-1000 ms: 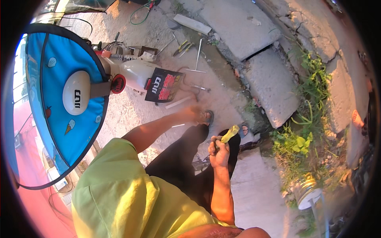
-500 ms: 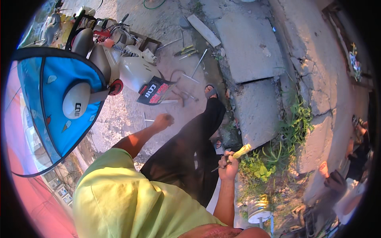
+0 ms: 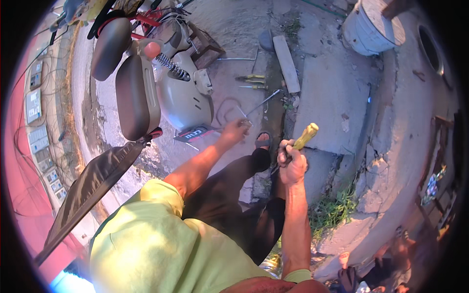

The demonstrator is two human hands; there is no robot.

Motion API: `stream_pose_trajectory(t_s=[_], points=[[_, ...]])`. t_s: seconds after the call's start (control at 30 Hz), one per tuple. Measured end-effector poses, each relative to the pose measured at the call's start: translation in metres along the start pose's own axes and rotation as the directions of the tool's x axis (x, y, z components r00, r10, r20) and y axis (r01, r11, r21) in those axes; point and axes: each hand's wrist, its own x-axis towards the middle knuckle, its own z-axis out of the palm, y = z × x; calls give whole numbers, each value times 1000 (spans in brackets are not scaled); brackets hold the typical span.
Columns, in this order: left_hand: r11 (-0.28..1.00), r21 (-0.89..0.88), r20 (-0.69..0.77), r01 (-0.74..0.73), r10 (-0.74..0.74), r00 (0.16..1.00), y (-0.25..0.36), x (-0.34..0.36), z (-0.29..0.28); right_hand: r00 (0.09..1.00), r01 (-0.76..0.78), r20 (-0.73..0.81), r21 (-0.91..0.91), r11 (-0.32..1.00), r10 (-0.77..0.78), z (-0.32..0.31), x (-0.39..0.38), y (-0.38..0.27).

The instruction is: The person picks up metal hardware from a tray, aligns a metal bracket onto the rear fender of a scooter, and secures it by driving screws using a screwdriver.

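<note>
My right hand is closed round a screwdriver, its yellow handle pointing up and away and its thin shaft showing below the fist. My left hand hangs over the ground near the scooter, fingers curled in; a small bright bit shows at the fingertips, too small to name. Just beyond it lies a metal T-shaped wrench. Farther off, yellow-handled pliers and another screwdriver rest on the concrete.
To the left stands a pale scooter with a brown seat and exposed spring. A concrete slab and wooden strip lie right of a gutter. A white bucket stands far right; people sit lower right.
My view has turned and I have stepped nearer the scooter. Both hands have moved forward, the left toward the T-shaped wrench. The screwdriver stays in my right hand.
</note>
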Motion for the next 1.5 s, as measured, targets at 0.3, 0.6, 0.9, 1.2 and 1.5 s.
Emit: stream_pose_trajectory(t_s=[0.3, 0.6, 0.9, 1.2, 1.5], points=[[993, -81, -177, 88, -102, 979, 38, 40, 0, 959, -281, 2, -61, 958, 282, -10, 116, -53], [932, -291, -315, 216, -307, 898, 90, 23, 37, 802, -583, -337, -262, 769, 493, -56, 62, -140], [766, -627, -282, 141, -392, 876, 107, 42, 73, 765, -643, -475, -543, 540, 435, 20, 28, -211], [617, -779, -227, 106, -437, 870, 98, 56, 51, 790, -460, -235, -838, 294, 566, 153, 161, -166], [622, -783, -425, 1, -538, 728, 83, 84, 31, 657, -189, -93, -981, 44, 748, 257, 383, -59]])
